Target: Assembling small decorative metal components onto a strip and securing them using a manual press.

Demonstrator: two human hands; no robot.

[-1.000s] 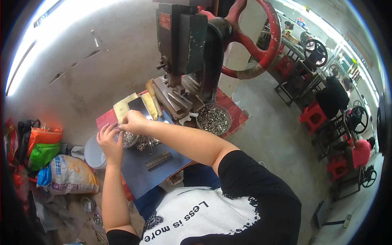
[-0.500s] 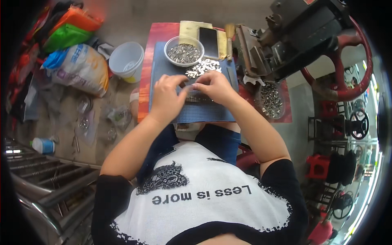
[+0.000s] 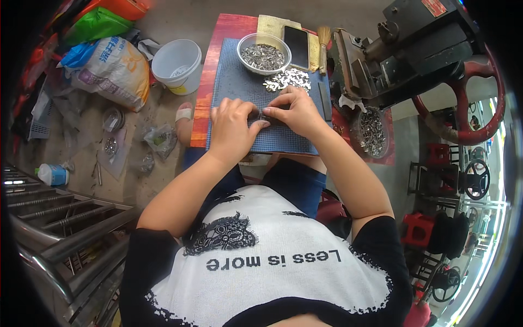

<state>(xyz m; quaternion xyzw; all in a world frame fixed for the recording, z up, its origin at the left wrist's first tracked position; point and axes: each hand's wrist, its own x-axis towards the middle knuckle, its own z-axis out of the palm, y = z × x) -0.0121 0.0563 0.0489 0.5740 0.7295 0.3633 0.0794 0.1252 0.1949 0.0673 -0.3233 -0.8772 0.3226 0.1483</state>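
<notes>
Over a blue textured mat [image 3: 229,71], my two hands meet with fingertips close together. My left hand [image 3: 233,124] is curled, its thumb reaching toward the other hand. Thumb and index finger of my right hand [image 3: 298,111] pinch together beside it. Whatever lies between the fingertips is too small to make out. Just beyond the hands, small shiny silvery pieces [image 3: 287,80] lie in a loose pile. Behind them a clear round plastic bowl [image 3: 246,66] holds many small dark-grey metal pieces.
On the red table [image 3: 218,35] are a black phone [image 3: 296,46], a yellow cloth [image 3: 271,24], a brush [image 3: 323,48] and a flat grey bar [image 3: 324,101]. A machine with a red handwheel [image 3: 462,125] stands right, near a tub of metal parts [image 3: 372,132]. Left are a white bucket [image 3: 180,76] and a sack [image 3: 111,68].
The view has shifted, so the table sits higher and further right. My hands stay together over the mat; my left hand's fingers now lie lower and more curled.
</notes>
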